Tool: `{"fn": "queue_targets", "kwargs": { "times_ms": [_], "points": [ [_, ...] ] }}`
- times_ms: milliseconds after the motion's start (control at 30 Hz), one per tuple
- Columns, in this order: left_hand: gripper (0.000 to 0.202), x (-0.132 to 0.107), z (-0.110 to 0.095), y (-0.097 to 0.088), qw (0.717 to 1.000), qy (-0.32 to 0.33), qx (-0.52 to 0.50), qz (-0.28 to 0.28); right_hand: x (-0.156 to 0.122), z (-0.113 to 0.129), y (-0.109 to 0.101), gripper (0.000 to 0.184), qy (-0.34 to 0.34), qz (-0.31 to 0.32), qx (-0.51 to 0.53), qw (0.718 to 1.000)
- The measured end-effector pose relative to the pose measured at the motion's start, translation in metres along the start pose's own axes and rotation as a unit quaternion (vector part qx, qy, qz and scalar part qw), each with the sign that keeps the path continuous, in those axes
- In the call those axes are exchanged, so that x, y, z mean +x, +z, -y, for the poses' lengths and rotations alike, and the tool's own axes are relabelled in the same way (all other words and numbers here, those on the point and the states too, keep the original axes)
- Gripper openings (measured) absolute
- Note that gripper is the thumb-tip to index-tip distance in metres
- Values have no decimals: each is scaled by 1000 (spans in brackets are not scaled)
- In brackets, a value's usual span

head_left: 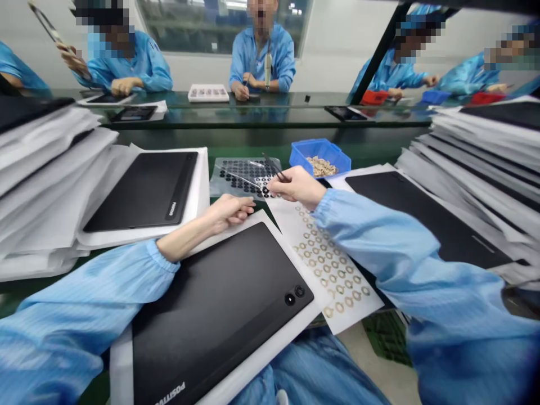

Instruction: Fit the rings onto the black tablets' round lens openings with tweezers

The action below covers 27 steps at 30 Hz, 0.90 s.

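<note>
Just beyond the tablet (219,323) nearest me, my right hand (297,187) is pinched closed on a pair of tweezers (275,169), its tips reaching over the far corner of a clear sheet of black rings (241,177). From this camera I can't tell whether the tips carry a ring. My left hand (230,211) hangs just past the tablet's far edge with its fingers curled together. Nothing shows in it, but I can't tell whether it is pinching anything thin.

Two round black rings (294,295) sit at the tablet's right corner, in what look like its camera openings. A paper sheet of gold rings (333,264) lies along the tablet's right edge, and a blue plastic bin (320,153) of loose tan pieces (321,166) stands beyond it. Another tablet (141,191) lies left of my tablet, a third (426,216) lies right of it, and stacks of white sleeves (40,169) rise on the left of my tablet.

I judge the step in hand to be picking a black ring from the clear sheet with the tweezers. The next move calls for fine control at the tips, since the rings are small and packed closely together.
</note>
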<state>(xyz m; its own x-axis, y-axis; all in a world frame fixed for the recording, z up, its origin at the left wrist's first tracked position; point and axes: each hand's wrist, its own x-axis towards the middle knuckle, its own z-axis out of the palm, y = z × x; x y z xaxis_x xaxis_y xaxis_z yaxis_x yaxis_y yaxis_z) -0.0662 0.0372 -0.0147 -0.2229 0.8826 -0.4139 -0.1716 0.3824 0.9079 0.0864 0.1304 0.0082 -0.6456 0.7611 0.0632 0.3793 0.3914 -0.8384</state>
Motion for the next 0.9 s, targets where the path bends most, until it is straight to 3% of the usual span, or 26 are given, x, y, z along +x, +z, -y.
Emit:
{"fn": "queue_targets", "kwargs": {
  "times_ms": [67,133,200,267,367,567,767,900],
  "points": [
    [26,-17,2,-3,998,-23,62,24,-31,8,-6,16,55,50,38,997],
    [28,-34,8,-4,986,21,162,32,-67,10,-10,11,99,103,47,989],
    [30,-47,18,-1,934,154,320,46,-103,5,-9,7,128,151,26,980],
    [32,-54,30,4,862,271,422,79,-133,-3,-4,7,146,175,13,974],
    [32,-55,43,12,819,329,454,124,-160,-17,6,11,155,144,25,977],
    [33,-51,43,15,816,317,466,130,-166,-25,14,12,134,82,57,986],
    [31,-51,43,15,810,321,472,132,-166,-22,16,19,134,70,-5,988],
    [31,-49,44,14,801,352,466,133,-168,-18,20,23,95,49,-28,994]
  ]
}}
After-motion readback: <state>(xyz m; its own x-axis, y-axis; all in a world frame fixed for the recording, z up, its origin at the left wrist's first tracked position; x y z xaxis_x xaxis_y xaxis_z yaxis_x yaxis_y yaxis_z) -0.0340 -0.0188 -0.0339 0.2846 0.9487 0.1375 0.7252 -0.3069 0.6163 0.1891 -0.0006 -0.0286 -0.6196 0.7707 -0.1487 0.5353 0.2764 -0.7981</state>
